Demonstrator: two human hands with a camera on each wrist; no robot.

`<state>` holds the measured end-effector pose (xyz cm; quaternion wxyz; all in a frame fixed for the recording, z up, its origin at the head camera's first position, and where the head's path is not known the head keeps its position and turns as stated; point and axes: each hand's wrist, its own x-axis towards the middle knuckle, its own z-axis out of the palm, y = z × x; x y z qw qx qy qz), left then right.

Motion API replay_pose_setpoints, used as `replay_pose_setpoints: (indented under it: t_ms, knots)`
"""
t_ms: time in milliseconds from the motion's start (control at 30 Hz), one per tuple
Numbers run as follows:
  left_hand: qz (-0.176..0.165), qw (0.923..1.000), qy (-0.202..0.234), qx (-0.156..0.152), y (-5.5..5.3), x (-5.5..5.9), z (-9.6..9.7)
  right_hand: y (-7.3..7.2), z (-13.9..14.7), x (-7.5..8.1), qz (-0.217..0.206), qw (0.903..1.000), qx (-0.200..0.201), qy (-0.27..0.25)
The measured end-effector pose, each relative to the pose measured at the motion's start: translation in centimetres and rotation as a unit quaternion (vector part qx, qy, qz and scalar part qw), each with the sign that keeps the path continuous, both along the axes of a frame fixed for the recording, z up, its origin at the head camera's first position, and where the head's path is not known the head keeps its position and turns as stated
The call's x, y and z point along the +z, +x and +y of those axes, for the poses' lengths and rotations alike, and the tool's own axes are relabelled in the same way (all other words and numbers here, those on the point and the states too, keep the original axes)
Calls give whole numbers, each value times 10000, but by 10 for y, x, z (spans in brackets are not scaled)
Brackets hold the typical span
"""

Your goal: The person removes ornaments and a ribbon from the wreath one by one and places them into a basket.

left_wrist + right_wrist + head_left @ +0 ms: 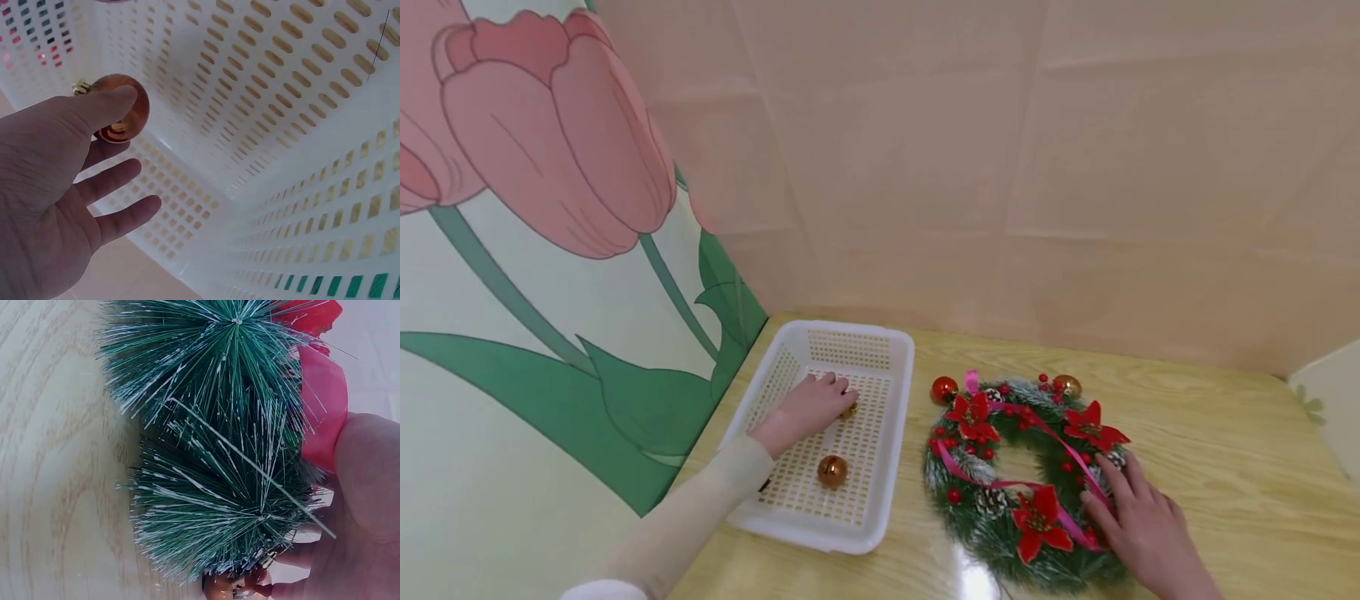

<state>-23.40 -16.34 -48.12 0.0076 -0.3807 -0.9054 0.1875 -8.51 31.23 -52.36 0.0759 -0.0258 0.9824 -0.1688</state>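
My left hand (pixel 808 408) reaches into a white plastic basket (pixel 897 433). It pinches a shiny copper Christmas ball (pixel 139 106) with a gold cap, thumb across the front and the other fingers spread below. A second copper ball (pixel 832 472) lies on the basket floor nearer me. To the right lies a green wreath (pixel 951 517) with red poinsettias (pixel 1037 523), berries, pinecones and a pink ribbon (pixel 1067 446). My right hand (pixel 1150 529) rests on the wreath's right side, its fingers relaxed and its thumb beside the ribbon.
A red ball (pixel 943 389) and a gold ball (pixel 1067 386) sit at the wreath's back edge. The wooden table (pixel 1240 442) meets a draped pinkish cloth (pixel 1000 167) behind and a tulip-patterned panel (pixel 550 292) on the left.
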Motion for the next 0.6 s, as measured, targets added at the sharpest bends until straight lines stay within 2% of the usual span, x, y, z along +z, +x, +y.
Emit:
replay_pose_setpoints:
  t_ms: [200, 400, 500, 600]
  knots:
    - [-29, 9999, -50, 101, -2, -8, -4, 0, 0, -3, 59, 10000, -57, -32]
    - [-312, 9989, -230, 268, -3, -15, -3, 2, 2, -6, 114, 9999, -66, -67]
    - [-475, 9977, -295, 393, -2, -15, -2, 2, 1, -6, 116, 9999, -68, -101]
    - [-636, 9965, -180, 514, -1, -10, -2, 3, -1, -5, 141, 9998, -72, -114]
